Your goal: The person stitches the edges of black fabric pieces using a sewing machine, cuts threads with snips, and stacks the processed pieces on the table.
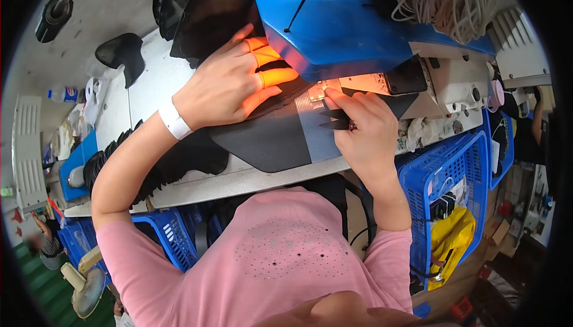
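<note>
Although hands and machine cover part of it, the dark grey flat piece [262, 145] lies on the white worktable [158, 64], its visible long axis running roughly across the person's front and one angled corner pointing back toward the body. Its far edge is hidden near the left hand [221, 88], whose fingers are spread over the dark material, pressing from above and pinching nothing that can be seen; two wear orange finger covers [278, 77]. The right hand [369, 127] has its lower fingers curled around black snips [335, 123], blades parted slightly and pointing left, while its index finger reaches to the lit metal plate [319, 90] beneath the blue machine head [334, 22]. Just right of that plate sits a black, phone-like slab [407, 76]. A ruffled row of black pieces [122, 163] stands by the left forearm, and another black piece [122, 52] lies farther back. Below the table's right end, a blue basket [415, 187] holds a yellow item [456, 237]. White cord [462, 8] hangs looped above the machine's far end.
</note>
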`<state>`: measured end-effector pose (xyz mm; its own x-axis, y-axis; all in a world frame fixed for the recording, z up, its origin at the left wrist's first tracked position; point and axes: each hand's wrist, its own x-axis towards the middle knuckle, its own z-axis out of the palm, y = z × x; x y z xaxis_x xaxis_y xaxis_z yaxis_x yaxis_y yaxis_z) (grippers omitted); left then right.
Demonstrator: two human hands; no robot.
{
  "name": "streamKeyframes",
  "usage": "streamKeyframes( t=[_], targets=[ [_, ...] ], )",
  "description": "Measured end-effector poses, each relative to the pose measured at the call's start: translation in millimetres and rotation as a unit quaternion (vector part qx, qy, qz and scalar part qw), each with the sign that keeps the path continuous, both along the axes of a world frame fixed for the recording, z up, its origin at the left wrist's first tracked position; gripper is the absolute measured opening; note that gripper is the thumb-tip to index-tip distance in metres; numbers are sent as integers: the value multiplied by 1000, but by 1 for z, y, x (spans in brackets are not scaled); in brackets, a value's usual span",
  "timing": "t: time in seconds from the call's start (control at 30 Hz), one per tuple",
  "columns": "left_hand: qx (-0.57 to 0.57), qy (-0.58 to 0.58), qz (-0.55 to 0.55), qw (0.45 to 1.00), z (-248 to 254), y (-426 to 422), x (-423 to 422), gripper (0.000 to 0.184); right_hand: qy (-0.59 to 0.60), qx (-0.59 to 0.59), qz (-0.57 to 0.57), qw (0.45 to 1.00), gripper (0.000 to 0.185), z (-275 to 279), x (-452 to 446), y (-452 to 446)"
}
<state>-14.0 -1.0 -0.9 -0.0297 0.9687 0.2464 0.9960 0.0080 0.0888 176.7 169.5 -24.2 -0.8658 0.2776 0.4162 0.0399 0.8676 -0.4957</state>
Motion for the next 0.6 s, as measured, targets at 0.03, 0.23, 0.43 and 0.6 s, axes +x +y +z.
streamKeyframes(
  t=[0.03, 0.23, 0.43, 0.6],
  targets=[
    [1, 6, 4, 1000, 2, 1, 1, 31, 6, 0, 3, 1000, 37, -1, 1, 0],
    [-12, 10, 17, 1000, 5, 1, 3, 30, 9, -1, 11, 1000, 35, -1, 2, 1],
    [10, 27, 39, 999, 4, 0, 12, 28, 28, -2, 11, 1000, 33, -4, 2, 1],
    [27, 13, 107, 994, 5, 3, 37, 26, 27, -13, 20, 999, 34, -3, 4, 3]
  ],
)
